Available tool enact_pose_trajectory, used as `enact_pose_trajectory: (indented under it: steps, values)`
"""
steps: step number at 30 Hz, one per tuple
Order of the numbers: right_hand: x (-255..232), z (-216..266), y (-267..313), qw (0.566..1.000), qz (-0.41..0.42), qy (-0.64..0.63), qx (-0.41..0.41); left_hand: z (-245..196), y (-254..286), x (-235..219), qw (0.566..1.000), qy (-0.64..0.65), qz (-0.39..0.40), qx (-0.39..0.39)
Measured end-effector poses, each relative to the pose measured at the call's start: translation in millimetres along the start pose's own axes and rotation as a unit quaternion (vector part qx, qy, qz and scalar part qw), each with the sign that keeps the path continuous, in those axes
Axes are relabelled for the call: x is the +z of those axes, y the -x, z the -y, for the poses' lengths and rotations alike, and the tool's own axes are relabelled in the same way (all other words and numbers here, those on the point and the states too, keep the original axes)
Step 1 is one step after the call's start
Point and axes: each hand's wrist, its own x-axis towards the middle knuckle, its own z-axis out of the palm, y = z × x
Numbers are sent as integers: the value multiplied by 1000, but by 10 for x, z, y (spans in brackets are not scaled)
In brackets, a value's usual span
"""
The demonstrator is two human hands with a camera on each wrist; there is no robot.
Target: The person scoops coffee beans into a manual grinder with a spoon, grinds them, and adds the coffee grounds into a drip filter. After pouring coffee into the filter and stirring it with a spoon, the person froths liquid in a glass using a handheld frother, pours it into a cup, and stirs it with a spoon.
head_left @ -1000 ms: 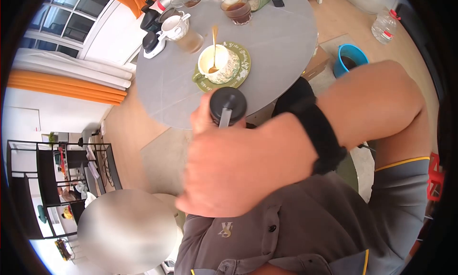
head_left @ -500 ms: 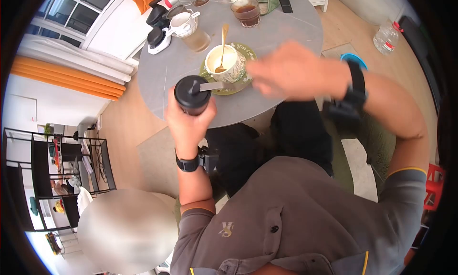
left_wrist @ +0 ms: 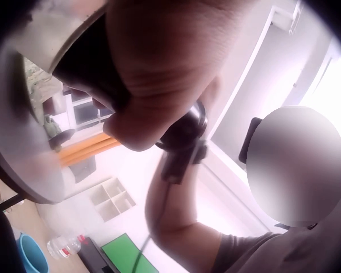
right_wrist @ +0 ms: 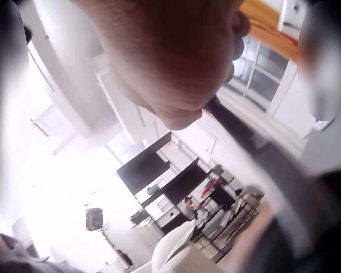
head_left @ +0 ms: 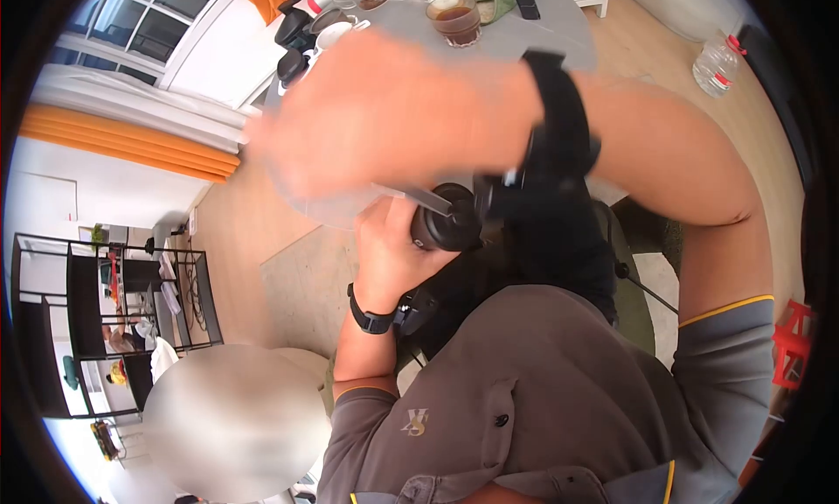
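Note:
My left hand (head_left: 384, 246) grips a black-lidded cylinder (head_left: 447, 229), held over my lap near the table's edge. From the lid a flat metal crank arm (head_left: 424, 196) points toward my right hand (head_left: 371, 111), blurred above it. In the right wrist view, the fingers of my right hand (right_wrist: 176, 62) curl round the crank's dark end (right_wrist: 219, 111), and the metal arm (right_wrist: 278, 170) runs away from it. The left wrist view shows my left hand (left_wrist: 165, 74) wrapped round the dark cylinder body (left_wrist: 91, 62). My right hand hides the cup and green saucer.
On the grey table (head_left: 559, 36) stand a glass of dark liquid (head_left: 454, 23), a white cup (head_left: 332, 36) and a green cloth (head_left: 498, 4). A plastic bottle (head_left: 717, 67) is on the floor; a blue bucket (left_wrist: 33, 253) shows in the left wrist view.
My right hand has swung from the right over to the left with the crank arm, covering the cup and saucer. My left hand and the cylinder have shifted right and slightly down, the lid tilting.

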Motion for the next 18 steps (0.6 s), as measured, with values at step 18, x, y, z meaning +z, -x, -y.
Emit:
enact_pose_trajectory:
  steps: [18]
  values:
    - [175,644,862,978,-99,-88,-163,-70,-141,227,993,25,-12,-117]
